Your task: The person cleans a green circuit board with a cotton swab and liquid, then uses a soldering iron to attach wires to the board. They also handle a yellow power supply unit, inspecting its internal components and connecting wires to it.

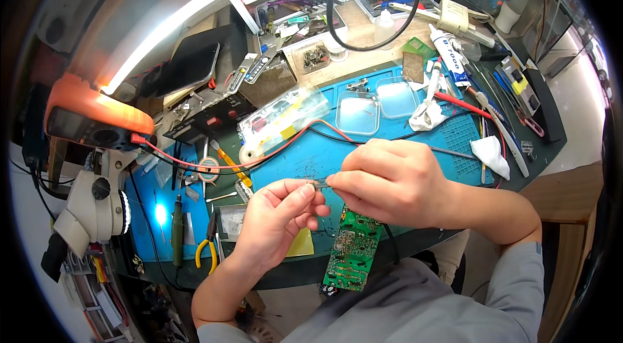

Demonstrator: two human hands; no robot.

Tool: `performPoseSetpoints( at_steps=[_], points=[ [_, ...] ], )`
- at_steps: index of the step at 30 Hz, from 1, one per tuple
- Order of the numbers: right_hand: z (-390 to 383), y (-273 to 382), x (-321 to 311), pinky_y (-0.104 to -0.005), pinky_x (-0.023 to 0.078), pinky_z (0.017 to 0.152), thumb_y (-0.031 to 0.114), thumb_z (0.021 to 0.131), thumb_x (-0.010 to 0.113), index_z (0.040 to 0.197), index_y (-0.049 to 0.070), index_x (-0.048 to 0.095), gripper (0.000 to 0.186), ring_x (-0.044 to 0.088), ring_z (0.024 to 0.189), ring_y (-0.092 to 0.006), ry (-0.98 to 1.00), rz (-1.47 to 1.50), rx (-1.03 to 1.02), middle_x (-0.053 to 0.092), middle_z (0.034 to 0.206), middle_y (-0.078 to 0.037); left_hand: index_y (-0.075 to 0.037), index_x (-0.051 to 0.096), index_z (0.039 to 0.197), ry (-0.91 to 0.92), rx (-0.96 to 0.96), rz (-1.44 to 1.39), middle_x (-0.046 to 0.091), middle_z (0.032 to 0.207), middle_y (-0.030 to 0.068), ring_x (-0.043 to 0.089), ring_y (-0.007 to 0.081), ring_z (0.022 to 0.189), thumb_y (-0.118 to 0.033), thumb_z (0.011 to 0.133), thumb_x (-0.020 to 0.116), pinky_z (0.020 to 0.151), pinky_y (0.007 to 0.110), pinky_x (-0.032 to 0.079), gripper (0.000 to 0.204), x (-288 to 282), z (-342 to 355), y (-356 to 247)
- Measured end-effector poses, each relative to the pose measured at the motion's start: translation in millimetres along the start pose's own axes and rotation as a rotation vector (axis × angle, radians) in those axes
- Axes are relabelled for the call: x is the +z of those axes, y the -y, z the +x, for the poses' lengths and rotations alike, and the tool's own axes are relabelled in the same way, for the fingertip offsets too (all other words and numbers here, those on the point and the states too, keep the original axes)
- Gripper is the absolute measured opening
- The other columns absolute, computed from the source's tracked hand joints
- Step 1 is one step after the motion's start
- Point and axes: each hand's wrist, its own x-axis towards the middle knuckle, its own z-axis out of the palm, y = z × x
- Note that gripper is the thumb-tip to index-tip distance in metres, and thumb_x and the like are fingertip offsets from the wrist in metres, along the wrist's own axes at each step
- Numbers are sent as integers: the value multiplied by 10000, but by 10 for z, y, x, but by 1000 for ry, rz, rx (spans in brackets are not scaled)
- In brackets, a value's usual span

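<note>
Above the blue work mat, my left hand and my right hand meet with their fingertips pinched. Between them is a small, thin greyish piece, too small to name; each hand grips an end of it. Beneath my right hand, a green circuit board with soldered parts hangs over the front edge of the bench. My right fingers hide its far end. A yellow sheet lies beside my left wrist.
An orange multimeter stands left, its red and black leads crossing the mat. Yellow-handled pliers, a green-handled tool and a microscope are at the left. Clear plastic boxes, crumpled tissue and a glue tube lie beyond and right.
</note>
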Motion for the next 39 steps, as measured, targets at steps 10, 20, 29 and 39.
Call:
performPoseSetpoints(
  at_steps=[10,20,29,39],
  points=[
    [15,32,9,-332,535,619,99,755,745,915,69,650,188,634,749,-206,-13,101,-2,567,833,-35,29,652,1093,56,-66,-33,709,971,115,706,181,845,-127,1013,644,690,280,570,176,16,-80,6],
    [-6,45,-14,-332,524,584,23,718,807,991,40,712,290,634,685,-217,-1,118,19,623,855,-56,28,654,1074,61,-91,-27,709,947,120,708,178,815,-127,1007,647,674,277,574,169,16,-107,-9],
    [-7,35,-4,-336,526,592,36,735,804,983,47,714,263,639,705,-219,-25,208,-11,625,867,-52,33,644,1087,111,-165,-111,700,938,124,704,182,790,-138,1000,645,656,280,569,192,-26,-105,-33],
    [18,4,7,-334,521,593,42,739,810,961,60,731,236,645,706,-219,-34,206,16,641,869,-52,39,637,1104,221,-207,-163,688,922,120,701,185,782,-143,1007,627,658,285,577,207,-61,-74,-34]
  ],
)
